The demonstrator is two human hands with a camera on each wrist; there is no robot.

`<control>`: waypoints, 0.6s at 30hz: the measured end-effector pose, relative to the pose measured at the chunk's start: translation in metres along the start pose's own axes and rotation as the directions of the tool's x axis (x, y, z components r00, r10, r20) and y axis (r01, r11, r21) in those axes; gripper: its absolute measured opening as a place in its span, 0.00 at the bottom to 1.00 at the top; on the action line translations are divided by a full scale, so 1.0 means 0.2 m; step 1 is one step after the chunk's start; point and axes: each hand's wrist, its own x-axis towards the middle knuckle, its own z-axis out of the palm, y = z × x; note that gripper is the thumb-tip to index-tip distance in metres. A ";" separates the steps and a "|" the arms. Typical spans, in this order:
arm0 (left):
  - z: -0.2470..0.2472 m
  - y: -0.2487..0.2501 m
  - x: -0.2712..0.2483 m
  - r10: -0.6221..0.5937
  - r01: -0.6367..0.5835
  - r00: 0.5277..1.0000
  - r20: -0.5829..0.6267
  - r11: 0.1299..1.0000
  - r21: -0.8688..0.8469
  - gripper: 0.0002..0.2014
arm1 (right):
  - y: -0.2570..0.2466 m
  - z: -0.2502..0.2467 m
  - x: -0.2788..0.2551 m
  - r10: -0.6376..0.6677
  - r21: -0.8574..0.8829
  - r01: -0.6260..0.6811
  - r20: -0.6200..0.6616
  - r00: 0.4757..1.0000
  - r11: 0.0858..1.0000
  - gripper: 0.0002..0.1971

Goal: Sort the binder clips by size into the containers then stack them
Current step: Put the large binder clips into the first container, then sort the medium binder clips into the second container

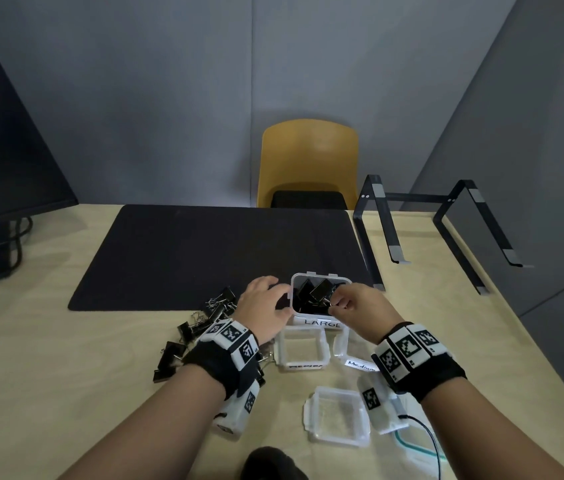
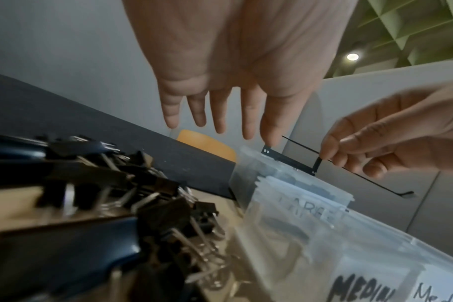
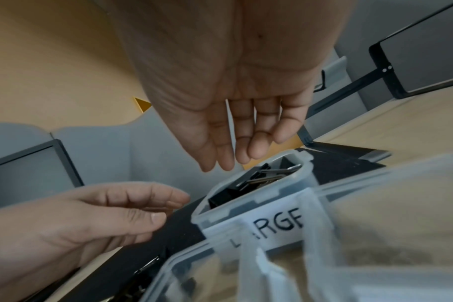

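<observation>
1. The wooden table carries everything, with a black monitor at its far left, a yellow chair behind its far edge and a black laptop stand at the far right.
2. A black mat lies across the middle of the table.
3. The left hand is beside the left wall of the "LARGE" container, fingers straight and spread in the left wrist view, gripping nothing (whether it touches the wall I cannot tell).
4. The right hand is over the near right corner of that container; in the right wrist view its fingers hang relaxed and slightly bent above the rim, with nothing held between them.
5. The "LARGE" container, clear plastic, stands at the near edge of the mat and holds several big black binder clips, piled up to its rim.
6. A clear container marked "MEDIUM" sits just in front of it, nearer the person, with a second one labelled "Medium" to its right, partly hidden by the right wrist.
7. A clear lid lies flat, nearer still.
8. A loose heap of unsorted binder clips, black with silver wire handles, lies on the table to the left of the containers, partly under the left wrist (sizes are mixed, though hard to grade here).
</observation>
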 end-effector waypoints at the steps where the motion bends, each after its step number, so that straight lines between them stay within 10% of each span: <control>1: -0.01 -0.02 -0.03 -0.009 0.009 1.000 0.000 1.000 -0.003 0.22 | -0.02 0.01 -0.01 -0.004 0.008 0.004 0.008 1.000 1.000 0.07; 18: -0.26 -0.61 -0.41 -0.214 0.211 0.967 0.137 0.977 0.032 0.28 | -0.47 0.49 -0.21 -0.028 0.061 0.018 0.169 0.985 0.998 0.12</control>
